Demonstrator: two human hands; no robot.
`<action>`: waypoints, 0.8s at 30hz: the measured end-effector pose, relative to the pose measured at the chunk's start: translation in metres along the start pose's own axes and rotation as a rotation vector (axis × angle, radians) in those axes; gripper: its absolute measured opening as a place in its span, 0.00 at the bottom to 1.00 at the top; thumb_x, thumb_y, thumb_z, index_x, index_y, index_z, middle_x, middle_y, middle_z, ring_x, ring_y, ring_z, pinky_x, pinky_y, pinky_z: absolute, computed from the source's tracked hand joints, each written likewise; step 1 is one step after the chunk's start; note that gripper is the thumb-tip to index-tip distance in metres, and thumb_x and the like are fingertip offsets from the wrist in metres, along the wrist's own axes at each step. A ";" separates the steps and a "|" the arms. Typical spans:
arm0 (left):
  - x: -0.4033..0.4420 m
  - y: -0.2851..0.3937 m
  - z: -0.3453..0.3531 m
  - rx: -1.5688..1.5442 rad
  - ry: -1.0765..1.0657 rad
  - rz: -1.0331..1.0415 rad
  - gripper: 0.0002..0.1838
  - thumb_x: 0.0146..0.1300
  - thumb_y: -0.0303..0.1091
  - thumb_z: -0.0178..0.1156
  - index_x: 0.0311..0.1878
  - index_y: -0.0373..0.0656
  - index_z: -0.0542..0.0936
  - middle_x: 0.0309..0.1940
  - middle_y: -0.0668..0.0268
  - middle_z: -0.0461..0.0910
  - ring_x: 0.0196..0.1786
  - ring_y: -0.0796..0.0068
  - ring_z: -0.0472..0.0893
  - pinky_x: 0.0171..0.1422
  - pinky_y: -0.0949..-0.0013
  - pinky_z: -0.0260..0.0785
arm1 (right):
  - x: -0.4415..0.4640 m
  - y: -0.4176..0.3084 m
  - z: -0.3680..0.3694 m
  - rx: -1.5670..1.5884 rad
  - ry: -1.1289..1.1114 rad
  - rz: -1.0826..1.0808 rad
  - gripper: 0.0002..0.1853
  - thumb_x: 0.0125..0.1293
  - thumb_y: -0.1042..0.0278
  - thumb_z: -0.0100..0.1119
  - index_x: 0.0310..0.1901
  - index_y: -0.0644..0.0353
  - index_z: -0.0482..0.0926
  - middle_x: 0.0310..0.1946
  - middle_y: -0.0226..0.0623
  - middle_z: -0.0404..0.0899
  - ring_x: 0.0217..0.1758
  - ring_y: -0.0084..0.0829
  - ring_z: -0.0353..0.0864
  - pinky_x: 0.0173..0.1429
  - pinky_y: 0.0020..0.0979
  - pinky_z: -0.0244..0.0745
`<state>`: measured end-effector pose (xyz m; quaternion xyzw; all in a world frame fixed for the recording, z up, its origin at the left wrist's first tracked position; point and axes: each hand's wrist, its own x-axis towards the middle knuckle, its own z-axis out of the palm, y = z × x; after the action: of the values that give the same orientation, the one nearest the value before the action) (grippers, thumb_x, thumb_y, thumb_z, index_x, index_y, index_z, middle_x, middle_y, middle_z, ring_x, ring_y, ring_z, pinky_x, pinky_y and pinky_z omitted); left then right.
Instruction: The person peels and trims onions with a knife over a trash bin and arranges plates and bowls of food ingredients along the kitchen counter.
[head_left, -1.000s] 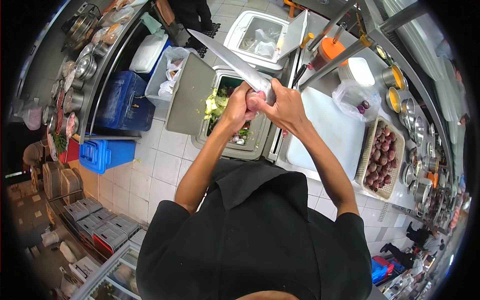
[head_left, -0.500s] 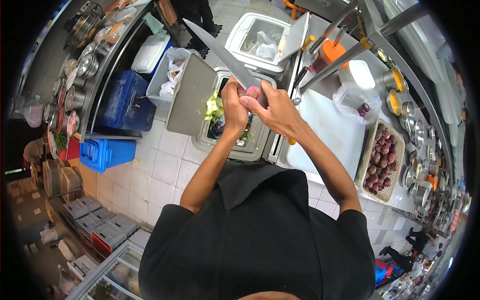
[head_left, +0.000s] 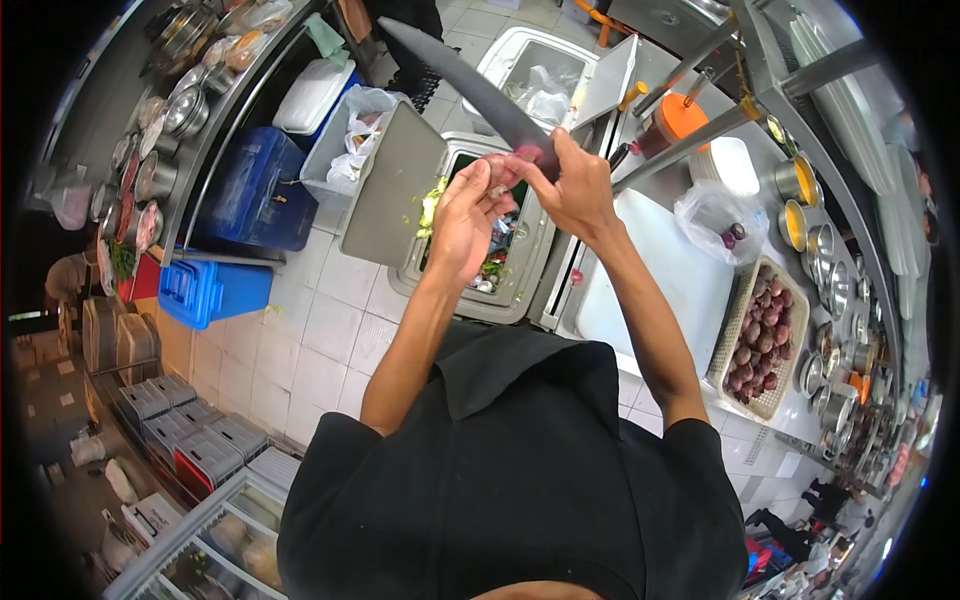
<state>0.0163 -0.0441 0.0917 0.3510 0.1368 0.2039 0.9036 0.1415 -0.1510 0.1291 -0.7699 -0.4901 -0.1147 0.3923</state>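
My right hand (head_left: 580, 190) grips a large kitchen knife (head_left: 465, 85), its blade pointing up and to the left. A pink bit of onion skin (head_left: 527, 153) shows between the right thumb and the blade. My left hand (head_left: 465, 220) holds a pinkish red onion (head_left: 502, 175) in its fingers, just below the blade; the fingers partly cover it. Both hands are above an open grey bin (head_left: 515, 305) with green and white vegetable scraps (head_left: 430, 205) at its left side.
To the right lies a white cutting board (head_left: 650, 285). Beyond it are a basket (head_left: 722, 358) of red onions and a plastic bag (head_left: 690, 210) with a few onions. Metal shelf posts (head_left: 690, 135) rise near the right hand. An open white bin (head_left: 510, 50) stands ahead.
The hands have moved apart slightly, the right going up and right with the knife. The left hand has turned and opened a little around the onion. A pink scrap now shows by the cutting board.
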 end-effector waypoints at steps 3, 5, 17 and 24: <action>0.007 -0.005 -0.004 -0.103 0.095 0.042 0.19 0.73 0.47 0.52 0.53 0.41 0.75 0.45 0.63 0.81 0.44 0.74 0.80 0.51 0.68 0.73 | -0.010 -0.013 0.008 -0.013 -0.088 -0.071 0.23 0.58 0.51 0.69 0.29 0.62 0.68 0.17 0.44 0.73 0.19 0.44 0.75 0.25 0.37 0.69; 0.012 -0.001 -0.009 -0.155 0.069 0.017 0.19 0.73 0.48 0.52 0.52 0.40 0.75 0.45 0.62 0.81 0.44 0.73 0.80 0.51 0.68 0.73 | -0.017 -0.022 0.012 -0.041 -0.146 -0.193 0.24 0.56 0.48 0.70 0.30 0.60 0.69 0.19 0.43 0.73 0.20 0.43 0.76 0.26 0.37 0.70; 0.006 0.008 -0.075 -0.199 0.071 -0.084 0.23 0.66 0.44 0.56 0.56 0.35 0.74 0.48 0.57 0.79 0.47 0.67 0.80 0.55 0.68 0.75 | -0.027 0.000 0.032 0.189 -0.233 0.527 0.29 0.64 0.36 0.57 0.29 0.61 0.76 0.17 0.45 0.76 0.23 0.46 0.79 0.30 0.42 0.71; 0.012 -0.018 -0.093 -0.047 0.058 0.019 0.18 0.67 0.46 0.48 0.44 0.40 0.76 0.32 0.63 0.79 0.32 0.74 0.78 0.32 0.73 0.70 | -0.024 -0.010 0.052 -0.059 -0.286 0.366 0.39 0.52 0.26 0.62 0.29 0.66 0.72 0.21 0.50 0.79 0.27 0.50 0.82 0.34 0.44 0.75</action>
<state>-0.0046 0.0037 0.0112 0.3249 0.1546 0.2257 0.9053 0.1109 -0.1275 0.0860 -0.8656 -0.3892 0.0541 0.3104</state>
